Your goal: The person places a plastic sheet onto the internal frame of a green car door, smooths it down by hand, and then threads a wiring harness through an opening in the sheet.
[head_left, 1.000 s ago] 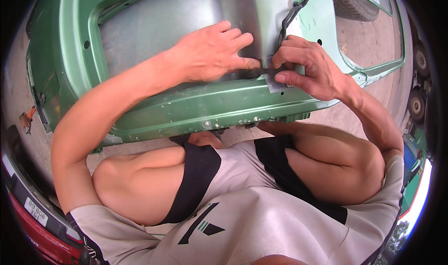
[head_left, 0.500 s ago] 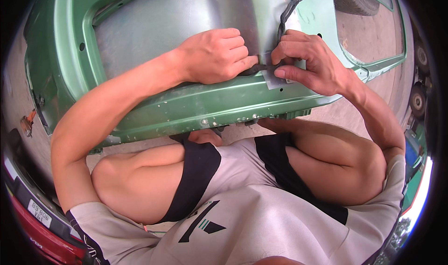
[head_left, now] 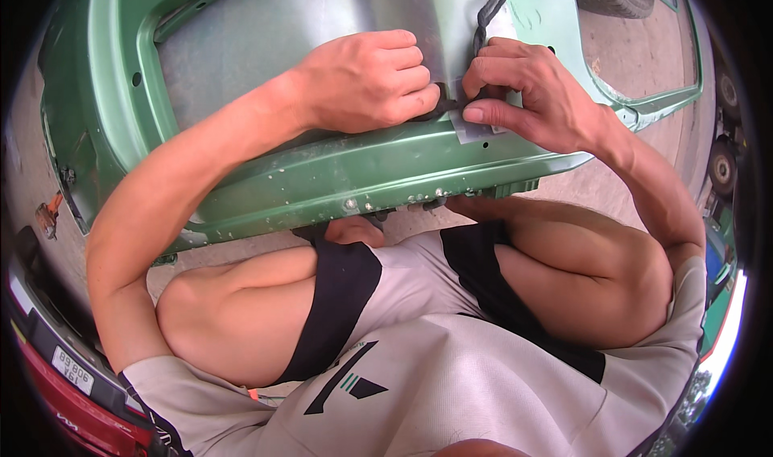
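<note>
Your left hand (head_left: 370, 82) curls at the black, tape-wrapped cable harness (head_left: 499, 0), likely steadying it along the near ledge of the green painted metal body panel (head_left: 322, 183); its grip is hidden. Above the panel's translucent grey square patch (head_left: 475, 132), your right hand (head_left: 535, 95) crooks thumb and forefinger at the harness's bend, apparently controlling its turn; whether they pinch, I cannot tell.
</note>
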Motion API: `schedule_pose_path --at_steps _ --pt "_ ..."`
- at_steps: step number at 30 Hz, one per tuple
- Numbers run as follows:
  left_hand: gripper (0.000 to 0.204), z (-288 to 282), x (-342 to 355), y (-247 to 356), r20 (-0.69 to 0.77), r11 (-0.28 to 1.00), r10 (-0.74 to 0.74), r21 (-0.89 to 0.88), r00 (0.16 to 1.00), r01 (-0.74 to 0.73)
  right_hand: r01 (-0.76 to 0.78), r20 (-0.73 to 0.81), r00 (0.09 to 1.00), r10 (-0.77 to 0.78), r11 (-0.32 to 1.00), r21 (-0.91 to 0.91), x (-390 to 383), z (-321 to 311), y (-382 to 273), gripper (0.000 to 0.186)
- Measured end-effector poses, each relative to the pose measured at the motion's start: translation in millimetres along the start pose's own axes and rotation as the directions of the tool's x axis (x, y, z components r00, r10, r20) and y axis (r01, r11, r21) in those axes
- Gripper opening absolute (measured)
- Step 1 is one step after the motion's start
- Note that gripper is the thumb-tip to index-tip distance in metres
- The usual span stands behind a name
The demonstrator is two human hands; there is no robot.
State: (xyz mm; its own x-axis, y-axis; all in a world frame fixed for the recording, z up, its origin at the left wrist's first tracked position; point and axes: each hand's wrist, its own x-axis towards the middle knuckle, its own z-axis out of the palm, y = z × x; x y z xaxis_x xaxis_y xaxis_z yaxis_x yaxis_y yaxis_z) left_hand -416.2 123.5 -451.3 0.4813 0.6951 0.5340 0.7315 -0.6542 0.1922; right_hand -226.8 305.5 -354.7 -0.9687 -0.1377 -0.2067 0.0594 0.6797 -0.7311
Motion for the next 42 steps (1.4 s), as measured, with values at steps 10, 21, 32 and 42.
schedule_pose_path --at_steps 10,21,32,42 --pt "0.025 1 7 -4 -0.004 1.0 -0.014 -0.024 1.0 0.014 0.053 -0.037 0.998 -0.056 0.996 -0.077 6 2 3 0.035" --pt "0.023 -8 11 -25 0.087 0.965 0.026 -0.263 0.996 -0.002 0.018 -0.067 0.997 -0.029 0.987 -0.158 2 13 0 0.042" --pt "0.027 -16 19 -1 0.134 0.971 -0.195 -0.114 0.972 0.21 0.0 0.027 1.0 0.002 0.995 -0.099 4 1 -3 0.047" --pt "0.023 -38 25 20 0.258 0.948 -0.318 0.074 0.912 0.31 -0.016 0.032 0.999 0.02 0.995 -0.1 3 1 -2 0.048"
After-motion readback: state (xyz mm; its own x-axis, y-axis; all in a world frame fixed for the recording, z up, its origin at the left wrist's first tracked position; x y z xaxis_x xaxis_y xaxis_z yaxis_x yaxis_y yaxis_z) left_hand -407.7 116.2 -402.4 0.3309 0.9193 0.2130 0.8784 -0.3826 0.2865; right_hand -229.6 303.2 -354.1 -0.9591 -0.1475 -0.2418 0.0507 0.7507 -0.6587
